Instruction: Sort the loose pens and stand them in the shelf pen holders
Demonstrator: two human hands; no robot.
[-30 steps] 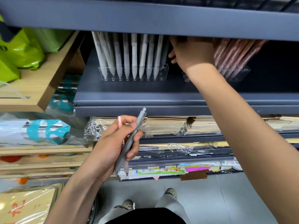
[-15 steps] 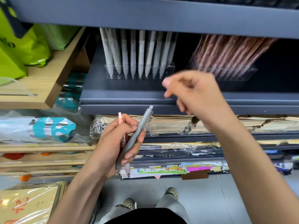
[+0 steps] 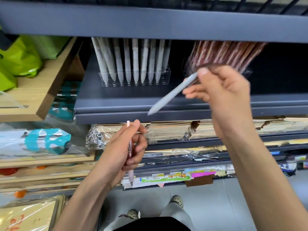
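Grey plastic, the loose pen (image 3: 171, 94) hangs slanted in front of the shelf, tip down and to the left. Its upper end is pinched in the curled fingers of the right hand (image 3: 223, 94). A hold that far from the tip gives little steering. The point could skid off a socket or tip the grey pens (image 3: 135, 64) already standing in the clear holder (image 3: 166, 75) (free sockets seem to lie at its right end). The upper shelf (image 3: 150, 22) hangs low over the pen tops, so the way in is slanted, from the front edge. Lower down, the left hand (image 3: 116, 157) has its fingers wrapped round a pink pen (image 3: 129, 147), well apart from the holders. The brown pens (image 3: 225, 52) crowd close behind the right hand's knuckles.
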